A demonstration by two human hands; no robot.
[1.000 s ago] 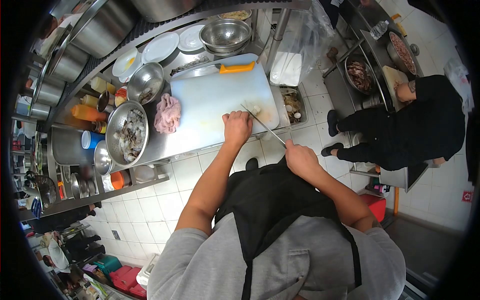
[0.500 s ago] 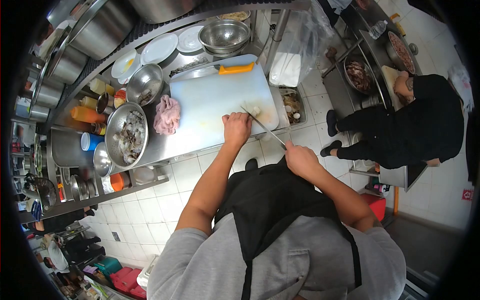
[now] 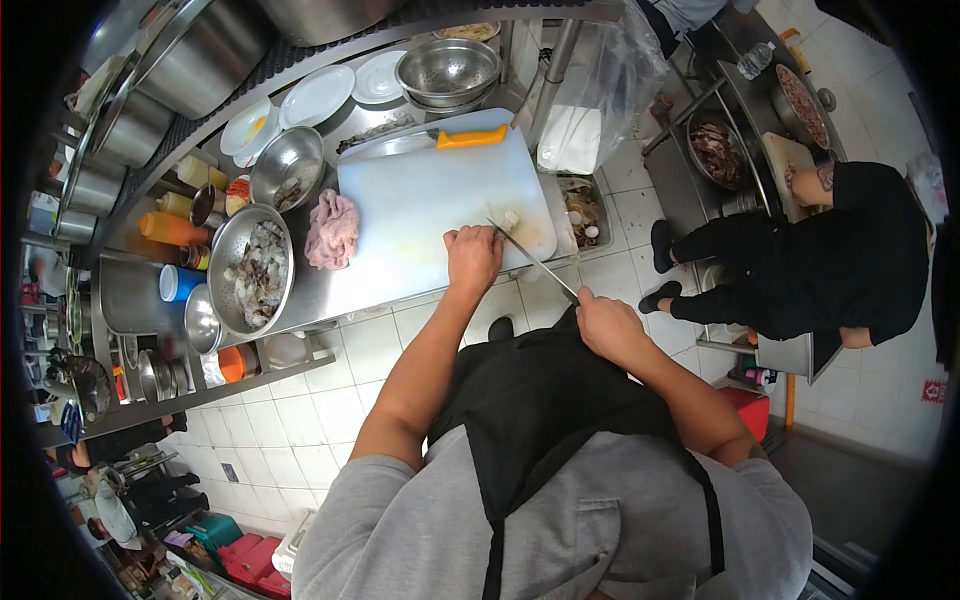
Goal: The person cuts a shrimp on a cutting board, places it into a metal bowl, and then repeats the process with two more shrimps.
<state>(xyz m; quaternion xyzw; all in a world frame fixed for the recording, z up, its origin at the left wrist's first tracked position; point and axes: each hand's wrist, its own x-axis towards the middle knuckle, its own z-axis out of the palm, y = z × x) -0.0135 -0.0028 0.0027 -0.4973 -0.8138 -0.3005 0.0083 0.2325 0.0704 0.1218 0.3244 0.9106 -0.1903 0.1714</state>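
My right hand [image 3: 610, 325] is wrapped round the handle of a knife. The knife's thin blade [image 3: 535, 262] slants up and left over the near edge of the white cutting board [image 3: 430, 195]. Near the blade tip lies a small pale piece of food [image 3: 509, 221]. My left hand [image 3: 473, 258] rests at the board's near edge, left of the tip, fingers curled; what is under them is hidden. A second knife with a yellow handle [image 3: 472, 137] lies across the board's far side. Beside the board's left edge is a pink cloth [image 3: 331, 230].
A colander of shrimp [image 3: 258, 270] and a metal bowl [image 3: 287, 168] stand left of the board. Plates [image 3: 318, 96] and stacked colanders [image 3: 448, 72] are behind it. A bin of scraps [image 3: 583, 212] sits at right. Another person [image 3: 800, 250] works at the right counter.
The person at the right has shifted slightly, with one arm stretched further out over the counter. My hands and the knife have barely moved.
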